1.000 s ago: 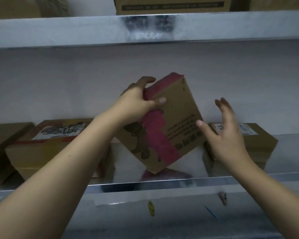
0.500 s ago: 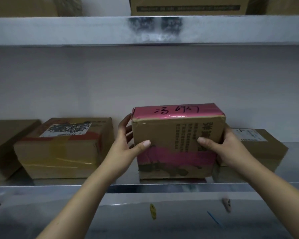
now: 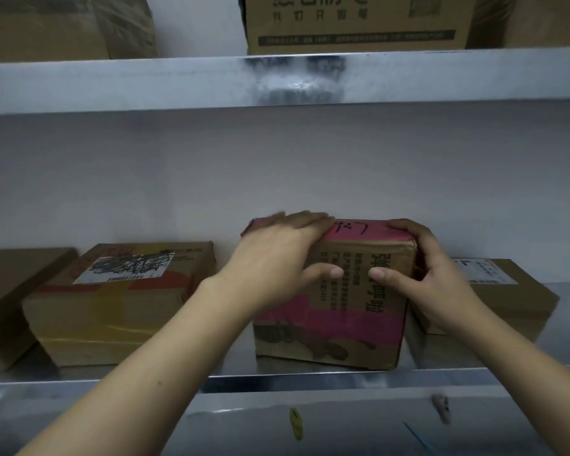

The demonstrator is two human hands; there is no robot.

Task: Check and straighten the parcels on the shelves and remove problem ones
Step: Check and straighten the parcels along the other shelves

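Cardboard, brown and creased, wrapped with bands of pink tape, makes up the pink-taped parcel (image 3: pixel 343 324). It stands upright on the metal shelf (image 3: pixel 129 373), close to the front rim. Its top is covered in pink tape with dark handwriting, and its front face carries printed columns of characters.

Both hands grasp its upper edge. The left hand (image 3: pixel 277 258) wraps the top left corner, with its fingers stretched across the pink top and its thumb on the front face. The right hand (image 3: pixel 441 284) curls its fingers over the top right corner and sets its thumb on the front, near the other thumb.

A flatter labelled parcel (image 3: pixel 119 307) lies to the left. It is sealed with clear and red tape, and the print on its white label is scribbled over in black. Another brown parcel (image 3: pixel 7 291) lies beyond it at the frame's edge. A low parcel with a white label (image 3: pixel 514 291) sits just beside the pink-taped parcel, on its right and partly behind the right hand.

The shelf is shiny sheet metal and mirrors the boxes dimly. A plain pale wall (image 3: pixel 211 179) stands behind. The upper shelf (image 3: pixel 112 87), also bright metal, bears a printed carton (image 3: pixel 356 24) and a second carton (image 3: pixel 63 28). Below the front rim a small yellow piece (image 3: pixel 296 423) and a small grey piece (image 3: pixel 441 408) show, too small to identify.
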